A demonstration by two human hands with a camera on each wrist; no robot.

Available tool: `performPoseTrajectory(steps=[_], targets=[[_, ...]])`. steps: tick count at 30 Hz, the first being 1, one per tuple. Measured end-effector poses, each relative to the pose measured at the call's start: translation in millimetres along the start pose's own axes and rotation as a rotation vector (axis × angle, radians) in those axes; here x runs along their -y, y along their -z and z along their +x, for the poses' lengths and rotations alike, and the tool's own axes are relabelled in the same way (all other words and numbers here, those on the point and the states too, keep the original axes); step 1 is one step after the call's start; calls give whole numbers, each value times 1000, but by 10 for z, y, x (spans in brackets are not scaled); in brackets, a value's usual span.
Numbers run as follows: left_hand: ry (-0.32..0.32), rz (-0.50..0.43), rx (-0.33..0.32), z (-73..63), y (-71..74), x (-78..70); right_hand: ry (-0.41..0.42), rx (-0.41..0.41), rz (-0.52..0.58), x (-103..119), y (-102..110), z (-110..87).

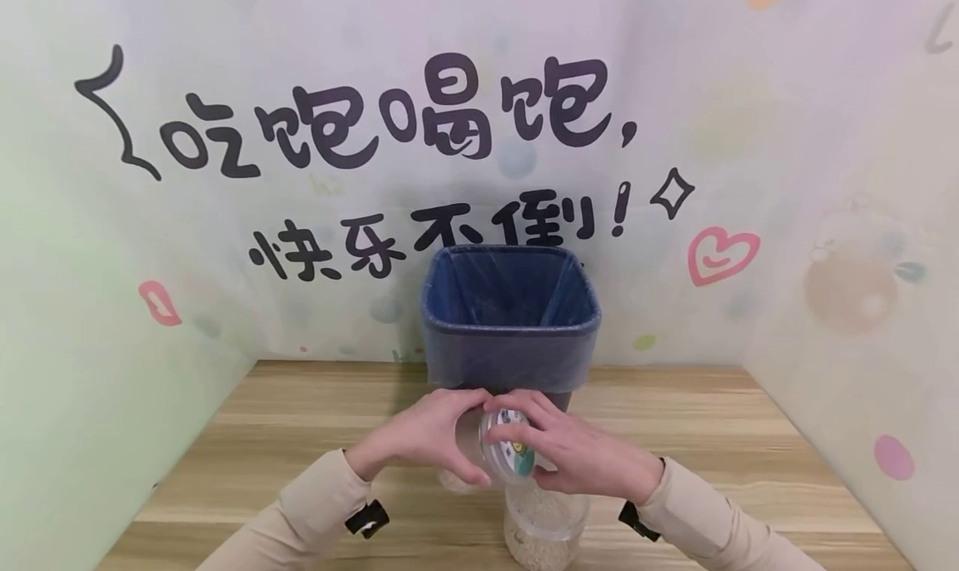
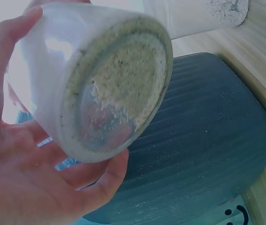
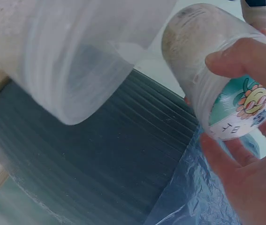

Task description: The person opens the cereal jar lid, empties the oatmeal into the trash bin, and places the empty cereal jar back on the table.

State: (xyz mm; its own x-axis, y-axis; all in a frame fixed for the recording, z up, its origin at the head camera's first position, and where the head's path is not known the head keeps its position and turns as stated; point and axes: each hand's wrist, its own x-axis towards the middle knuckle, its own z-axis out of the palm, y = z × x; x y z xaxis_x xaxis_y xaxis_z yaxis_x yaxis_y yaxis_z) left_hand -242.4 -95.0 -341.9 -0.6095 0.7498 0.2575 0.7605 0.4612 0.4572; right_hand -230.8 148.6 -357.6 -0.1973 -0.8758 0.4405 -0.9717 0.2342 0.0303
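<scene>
Held sideways above the table (image 1: 300, 421) and near of the blue bin (image 1: 513, 359), the clear plastic jar (image 2: 118, 89) has its long axis roughly left to right, left hand's (image 1: 429, 431) grip clamped round its body, right hand's (image 1: 573, 450) on its right-end lid (image 1: 519, 450).

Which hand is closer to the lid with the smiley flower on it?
Right. The right hand grips the lid itself; the left hand holds the jar nearer its other end.
</scene>
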Motion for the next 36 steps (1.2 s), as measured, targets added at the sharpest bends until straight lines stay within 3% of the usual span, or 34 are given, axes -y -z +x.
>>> performPoseTrajectory(steps=[6, 12, 20, 26, 28, 31, 36], targets=[[-7, -22, 64, 31, 37, 31, 54, 17, -85, -5, -6, -12], [1, -54, 120, 51, 104, 34, 133, -32, -168, -17, -20, 1], [42, -140, 265, 116, 178, 60, 239, -93, -188, -18, -16, 6], [-6, -233, 322, 131, 218, 125, 271, -125, -198, -59, 36, 9], [-16, -280, 329, 100, 223, 179, 254, -156, -206, -107, 103, -5], [-8, -342, 312, 15, 228, 274, 163, -178, -208, -192, 233, -84], [0, -380, 241, -134, 252, 388, 2, -109, -177, -300, 342, -298]])
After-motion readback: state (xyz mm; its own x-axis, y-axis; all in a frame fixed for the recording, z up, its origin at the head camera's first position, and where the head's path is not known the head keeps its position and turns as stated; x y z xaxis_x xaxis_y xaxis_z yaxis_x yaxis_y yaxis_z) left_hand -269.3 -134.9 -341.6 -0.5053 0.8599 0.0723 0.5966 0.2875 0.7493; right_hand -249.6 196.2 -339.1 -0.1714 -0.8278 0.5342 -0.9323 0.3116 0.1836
